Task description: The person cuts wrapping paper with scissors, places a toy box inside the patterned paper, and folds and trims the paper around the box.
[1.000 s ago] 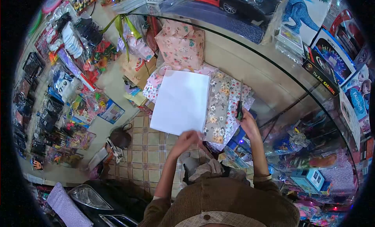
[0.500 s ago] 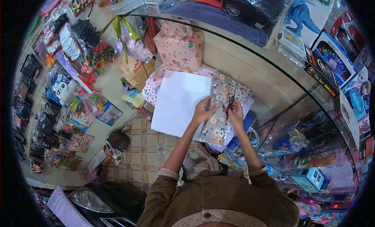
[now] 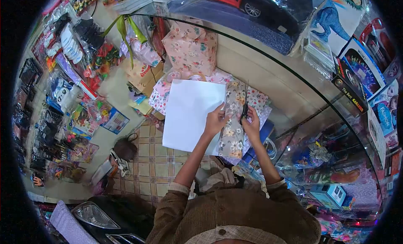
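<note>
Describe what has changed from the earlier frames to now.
The left hand has moved forward from the white sheet's near edge to its right side, by the gray floral paper. The right hand, still holding scissors, has shifted left to that paper's right edge. The sheet stayed about put.

One view, from my head, facing forward and down: my jacket (image 3: pixel 228 208) nearest, left hand (image 3: pixel 215 121) and right hand (image 3: pixel 251 125) farther, mid-frame.
</note>
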Tool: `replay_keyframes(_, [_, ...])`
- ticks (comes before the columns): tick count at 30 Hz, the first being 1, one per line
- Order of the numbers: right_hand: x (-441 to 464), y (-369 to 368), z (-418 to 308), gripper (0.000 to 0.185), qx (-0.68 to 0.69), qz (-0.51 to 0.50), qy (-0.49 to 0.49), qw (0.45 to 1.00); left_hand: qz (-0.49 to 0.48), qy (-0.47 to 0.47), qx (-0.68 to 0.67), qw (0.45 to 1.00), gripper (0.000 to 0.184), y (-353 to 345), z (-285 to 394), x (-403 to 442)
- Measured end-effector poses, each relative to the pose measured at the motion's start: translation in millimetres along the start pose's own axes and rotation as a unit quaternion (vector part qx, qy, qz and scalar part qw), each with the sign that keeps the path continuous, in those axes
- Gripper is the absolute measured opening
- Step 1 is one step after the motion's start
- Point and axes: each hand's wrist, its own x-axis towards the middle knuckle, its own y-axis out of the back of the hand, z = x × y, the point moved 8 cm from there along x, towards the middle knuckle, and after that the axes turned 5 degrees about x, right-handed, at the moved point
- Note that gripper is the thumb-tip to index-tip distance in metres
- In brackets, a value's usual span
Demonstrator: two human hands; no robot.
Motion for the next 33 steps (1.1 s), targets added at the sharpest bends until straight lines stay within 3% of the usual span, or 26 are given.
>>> replay_keyframes(3, [6,-4,-2,0.054,-0.019,-0.006,0.013,1.0,0.0,-0.074,-0.025,0.997,0.07,-1,-5,0])
replay_keyframes(6, [15,-5,-1,0.055,-0.066,-0.021,0.038,0.997,-0.007,-0.089,-0.033,0.995,0.077,0,1,-9])
replay_keyframes(9, [27,-8,-7,0.056,-0.076,-0.053,0.054,0.994,0.006,-0.104,0.095,0.99,0.075,2,15,-18])
replay_keyframes(12, [44,-13,-2,0.056,-0.074,-0.094,0.052,0.991,-0.033,-0.102,0.138,0.985,0.069,-7,3,-15])
replay_keyframes(18, [51,-16,-7,0.056,-0.076,-0.121,0.074,0.987,-0.012,-0.174,0.209,0.962,0.048,-8,5,-18])
replay_keyframes(24, [2,-25,-69,0.057,-0.16,-0.084,0.132,0.975,-0.043,-0.115,0.202,0.972,0.05,-6,-10,-5])
replay_keyframes(26, [-27,-31,-88,0.059,-0.205,-0.068,0.163,0.963,-0.01,-0.142,0.204,0.969,0.052,-7,-27,-2])
replay_keyframes(29, [-57,-32,-86,0.063,-0.304,-0.07,0.096,0.945,0.028,-0.167,0.228,0.959,0.054,-5,-17,-2])
replay_keyframes(33, [-66,-30,-80,0.062,-0.369,-0.076,0.091,0.922,0.069,-0.163,0.249,0.952,0.056,-4,-4,-5])
